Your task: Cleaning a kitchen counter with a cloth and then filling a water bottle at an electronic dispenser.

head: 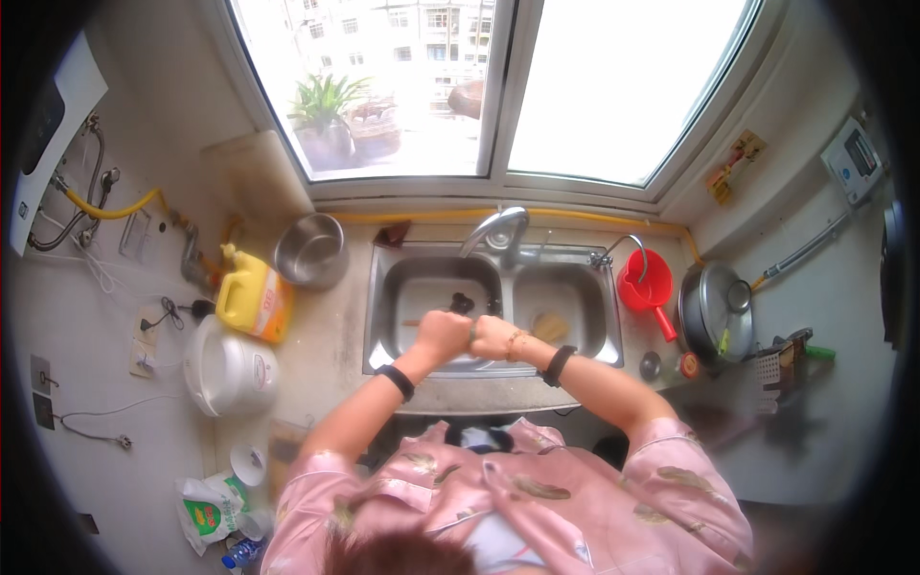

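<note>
Over the left basin of the steel double sink [437, 269], my left hand [444, 336] and my right hand [494, 338] are curled into fists, knuckles against each other. A small greenish bit shows between them; what the fists enclose is hidden. A thin brown stick [411, 323] shows just left of my left hand; whether it is held or lies in the basin is unclear. Dark pieces [461, 303] lie on the basin floor beyond my hands. The right basin contains a tan, sponge-like thing [550, 327]. The chrome faucet [514, 233] arches over the left basin.
Left of the sink stand a steel pot [310, 249], a yellow jug [251, 298] and a white lidded bucket [230, 366]. To the right are a red dipper [645, 280], a small filter tap [602, 259], a glass jar [679, 368] and lidded metal pans [719, 309]. A window rises behind.
</note>
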Tool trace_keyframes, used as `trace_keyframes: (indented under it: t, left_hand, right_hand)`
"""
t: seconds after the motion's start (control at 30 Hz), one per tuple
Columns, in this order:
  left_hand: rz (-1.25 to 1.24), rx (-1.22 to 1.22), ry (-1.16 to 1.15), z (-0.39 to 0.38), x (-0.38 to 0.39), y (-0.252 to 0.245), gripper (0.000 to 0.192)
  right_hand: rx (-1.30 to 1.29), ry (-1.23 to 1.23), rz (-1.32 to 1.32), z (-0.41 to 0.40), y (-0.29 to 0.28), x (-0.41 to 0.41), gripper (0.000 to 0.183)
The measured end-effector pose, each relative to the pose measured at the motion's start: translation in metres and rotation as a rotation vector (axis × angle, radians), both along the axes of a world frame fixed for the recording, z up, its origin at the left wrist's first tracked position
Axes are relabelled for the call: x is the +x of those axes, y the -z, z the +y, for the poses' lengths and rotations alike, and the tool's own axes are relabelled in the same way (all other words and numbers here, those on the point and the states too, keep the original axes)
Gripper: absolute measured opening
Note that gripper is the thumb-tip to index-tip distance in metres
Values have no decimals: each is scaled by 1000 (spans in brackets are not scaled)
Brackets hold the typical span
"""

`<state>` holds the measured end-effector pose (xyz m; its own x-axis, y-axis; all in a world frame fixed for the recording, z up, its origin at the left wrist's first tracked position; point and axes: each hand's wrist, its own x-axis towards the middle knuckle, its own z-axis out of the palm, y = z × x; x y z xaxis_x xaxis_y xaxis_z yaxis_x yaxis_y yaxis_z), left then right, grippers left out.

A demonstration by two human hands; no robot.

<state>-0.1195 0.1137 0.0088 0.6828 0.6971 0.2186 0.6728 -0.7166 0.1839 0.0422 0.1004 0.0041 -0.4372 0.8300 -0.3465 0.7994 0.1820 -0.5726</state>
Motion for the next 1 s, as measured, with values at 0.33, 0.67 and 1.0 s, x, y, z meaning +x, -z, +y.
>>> trace_keyframes:
  t: [0.33, 0.67, 1.0]
  left_hand:
    - [-46, -77, -283, 34, 4, 17, 13]
    - [89, -6, -158, 31, 6, -12, 12]
    - [18, -21, -82, 18, 8, 17, 11]
  right_hand:
    - [357, 353, 91, -8, -19, -15, 51]
    - [200, 175, -174, 10, -61, -14, 16]
    - [-303, 345, 645, -5, 23, 7, 28]
